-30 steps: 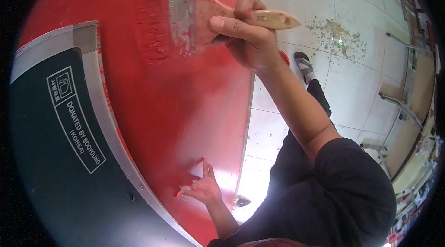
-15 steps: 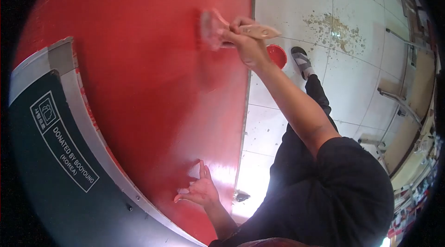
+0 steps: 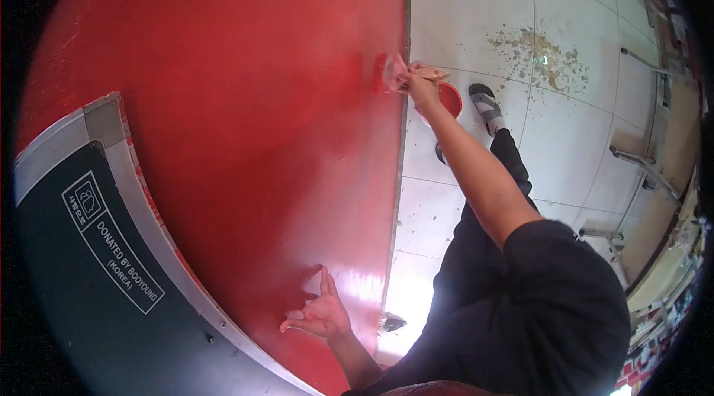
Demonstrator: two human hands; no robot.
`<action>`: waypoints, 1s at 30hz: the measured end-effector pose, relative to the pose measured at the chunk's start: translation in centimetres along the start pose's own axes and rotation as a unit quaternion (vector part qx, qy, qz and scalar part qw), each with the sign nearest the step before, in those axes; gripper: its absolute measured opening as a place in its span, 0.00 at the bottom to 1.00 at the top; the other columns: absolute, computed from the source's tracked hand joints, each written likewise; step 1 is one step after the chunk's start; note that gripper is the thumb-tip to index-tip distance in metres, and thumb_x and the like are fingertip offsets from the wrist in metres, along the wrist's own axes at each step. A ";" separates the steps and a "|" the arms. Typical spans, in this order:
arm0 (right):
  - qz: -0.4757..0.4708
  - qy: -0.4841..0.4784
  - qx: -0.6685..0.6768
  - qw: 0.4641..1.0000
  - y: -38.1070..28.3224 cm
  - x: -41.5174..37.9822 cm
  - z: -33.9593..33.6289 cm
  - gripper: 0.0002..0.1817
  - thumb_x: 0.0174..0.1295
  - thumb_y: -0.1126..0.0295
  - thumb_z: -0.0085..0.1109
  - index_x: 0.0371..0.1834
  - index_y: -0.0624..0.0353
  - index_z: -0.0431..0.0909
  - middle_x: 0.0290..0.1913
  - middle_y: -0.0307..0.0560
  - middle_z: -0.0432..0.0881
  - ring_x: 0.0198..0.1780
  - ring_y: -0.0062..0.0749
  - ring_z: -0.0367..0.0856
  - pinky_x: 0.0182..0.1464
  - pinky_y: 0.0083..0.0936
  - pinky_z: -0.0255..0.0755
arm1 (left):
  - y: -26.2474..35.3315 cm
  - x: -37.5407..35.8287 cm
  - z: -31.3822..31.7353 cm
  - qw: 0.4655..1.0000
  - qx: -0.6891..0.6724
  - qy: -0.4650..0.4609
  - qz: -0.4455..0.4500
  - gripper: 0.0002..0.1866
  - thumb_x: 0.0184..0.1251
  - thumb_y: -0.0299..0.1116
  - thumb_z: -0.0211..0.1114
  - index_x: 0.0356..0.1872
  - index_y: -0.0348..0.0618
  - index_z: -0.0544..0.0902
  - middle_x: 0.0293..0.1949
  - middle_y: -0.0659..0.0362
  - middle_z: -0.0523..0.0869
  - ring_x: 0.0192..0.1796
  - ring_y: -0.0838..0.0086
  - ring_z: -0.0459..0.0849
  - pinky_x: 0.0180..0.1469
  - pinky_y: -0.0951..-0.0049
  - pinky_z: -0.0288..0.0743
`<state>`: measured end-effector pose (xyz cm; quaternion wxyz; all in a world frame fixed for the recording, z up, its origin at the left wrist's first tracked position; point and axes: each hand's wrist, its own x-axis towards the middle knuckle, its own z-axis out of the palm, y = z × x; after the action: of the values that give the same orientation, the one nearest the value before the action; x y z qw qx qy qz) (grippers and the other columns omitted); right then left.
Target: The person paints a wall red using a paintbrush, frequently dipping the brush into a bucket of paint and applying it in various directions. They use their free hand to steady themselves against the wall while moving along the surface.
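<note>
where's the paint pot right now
In the head view, the paint pot sits on the tiled floor, right of the red wall, behind the right hand.

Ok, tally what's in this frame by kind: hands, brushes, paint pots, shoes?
Hands: 2, the left hand and the right hand
Brushes: 1, the brush
Paint pots: 1, the red pot
Shoes: 1, the shoe
Total: 5

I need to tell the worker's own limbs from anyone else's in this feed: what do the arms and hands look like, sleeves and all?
Both arms are bare from the hands up. The right arm runs into a short black sleeve at the shoulder. The left hand and right hand wear no gloves, rings or watch that I can see. The left forearm is bare as far as it shows.
</note>
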<state>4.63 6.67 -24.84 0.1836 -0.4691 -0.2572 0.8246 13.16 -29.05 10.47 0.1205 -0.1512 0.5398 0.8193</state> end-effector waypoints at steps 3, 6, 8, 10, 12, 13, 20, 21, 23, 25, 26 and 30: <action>-0.178 -0.054 -0.095 0.978 -6.5 -4.9 5.7 0.08 0.59 0.76 0.65 0.28 0.57 0.73 0.30 0.39 0.77 0.28 0.24 0.80 0.30 0.23 0.77 | 0.7 -0.4 -0.8 0.998 0.028 -0.052 -0.029 0.23 0.55 0.72 0.55 0.33 0.74 0.89 0.70 0.70 0.70 0.72 0.43 0.62 0.75 0.40 0.50; -0.173 -0.163 0.089 0.967 -14.1 -11.0 8.6 0.14 0.57 0.79 0.65 0.22 0.54 0.68 0.28 0.39 0.77 0.26 0.25 0.80 0.30 0.23 0.78 | 0.4 -0.4 -0.3 0.999 0.022 -0.022 -0.026 0.29 0.52 0.74 0.56 0.50 0.76 0.84 0.69 0.64 0.71 0.73 0.41 0.58 0.74 0.41 0.51; -0.162 -0.312 0.282 0.893 -16.8 -13.0 8.7 0.19 0.56 0.82 0.65 0.19 0.51 0.63 0.26 0.38 0.76 0.25 0.25 0.80 0.31 0.23 0.80 | -0.1 -0.7 0.7 0.998 -0.038 0.010 -0.045 0.42 0.51 0.76 0.55 0.67 0.74 0.70 0.70 0.57 0.69 0.73 0.39 0.58 0.73 0.41 0.53; -0.146 -0.294 0.278 0.903 -15.5 -11.9 8.5 0.20 0.55 0.82 0.65 0.19 0.51 0.62 0.26 0.38 0.76 0.26 0.26 0.80 0.31 0.24 0.80 | -1.4 -0.9 1.2 0.997 -0.027 0.014 -0.078 0.45 0.51 0.77 0.55 0.71 0.73 0.63 0.71 0.55 0.67 0.73 0.39 0.57 0.72 0.41 0.53; -0.088 -0.192 0.265 0.941 -12.3 -9.3 8.0 0.18 0.56 0.80 0.65 0.23 0.51 0.64 0.27 0.39 0.76 0.28 0.26 0.80 0.32 0.26 0.80 | -2.6 -1.0 2.6 0.992 -0.016 -0.018 -0.128 0.45 0.58 0.75 0.50 0.74 0.65 0.58 0.74 0.55 0.63 0.73 0.40 0.58 0.72 0.43 0.51; -0.043 -0.111 0.252 0.960 -9.2 -7.2 7.3 0.14 0.57 0.79 0.64 0.25 0.52 0.66 0.28 0.39 0.77 0.29 0.26 0.81 0.32 0.26 0.80 | -3.0 -1.1 3.1 0.992 -0.018 -0.021 -0.125 0.45 0.58 0.75 0.50 0.74 0.65 0.58 0.74 0.55 0.63 0.73 0.40 0.58 0.72 0.43 0.51; -0.003 0.082 0.056 0.995 0.0 -5.1 -10.4 0.09 0.55 0.80 0.61 0.32 0.56 0.70 0.33 0.40 0.77 0.33 0.25 0.80 0.34 0.24 0.78 | -4.5 -2.1 -0.2 0.957 0.279 0.070 -0.044 0.28 0.71 0.59 0.53 0.55 0.44 0.75 0.65 0.46 0.71 0.69 0.51 0.68 0.66 0.53 0.65; -0.022 0.081 -0.006 0.996 0.1 -6.1 -11.9 0.09 0.55 0.79 0.60 0.32 0.54 0.69 0.31 0.39 0.77 0.33 0.26 0.81 0.36 0.27 0.80 | -4.6 -2.1 -0.8 0.947 0.315 0.048 -0.043 0.26 0.71 0.57 0.54 0.53 0.44 0.76 0.63 0.45 0.73 0.68 0.52 0.69 0.65 0.54 0.66; -0.046 0.083 -0.070 0.993 -0.2 -8.2 -13.2 0.10 0.55 0.78 0.59 0.32 0.52 0.68 0.30 0.38 0.77 0.33 0.27 0.82 0.37 0.29 0.82 | -4.8 -2.0 -0.1 0.869 0.492 -0.043 0.036 0.20 0.72 0.51 0.57 0.48 0.44 0.79 0.57 0.46 0.76 0.65 0.52 0.73 0.63 0.56 0.70; 0.009 0.094 -0.042 0.995 -1.1 -9.9 -13.4 0.11 0.53 0.80 0.59 0.30 0.51 0.67 0.30 0.37 0.76 0.33 0.27 0.82 0.39 0.31 0.83 | -5.5 -0.2 1.8 0.772 0.616 -0.112 0.114 0.16 0.72 0.46 0.59 0.46 0.44 0.81 0.52 0.47 0.79 0.63 0.51 0.75 0.62 0.56 0.71; 0.008 0.089 -0.038 0.995 -1.4 -10.3 -13.2 0.11 0.53 0.80 0.59 0.31 0.52 0.67 0.31 0.37 0.76 0.34 0.28 0.83 0.39 0.31 0.83 | -5.9 1.5 2.8 0.626 0.702 -0.125 0.315 0.18 0.70 0.47 0.62 0.51 0.46 0.79 0.58 0.43 0.74 0.66 0.46 0.70 0.64 0.50 0.68; -0.032 0.032 -0.009 0.999 -2.8 -10.5 -9.5 0.10 0.56 0.79 0.61 0.31 0.53 0.69 0.32 0.37 0.76 0.33 0.28 0.83 0.38 0.30 0.84 | -7.5 5.3 4.3 0.344 0.832 0.001 0.434 0.40 0.59 0.56 0.69 0.71 0.61 0.65 0.76 0.39 0.44 0.76 0.36 0.46 0.65 0.29 0.57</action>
<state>18.28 5.58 -20.11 0.2139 -0.4888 -0.2737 0.8002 10.48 -21.97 3.71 -0.1892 0.2816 0.9336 -0.1153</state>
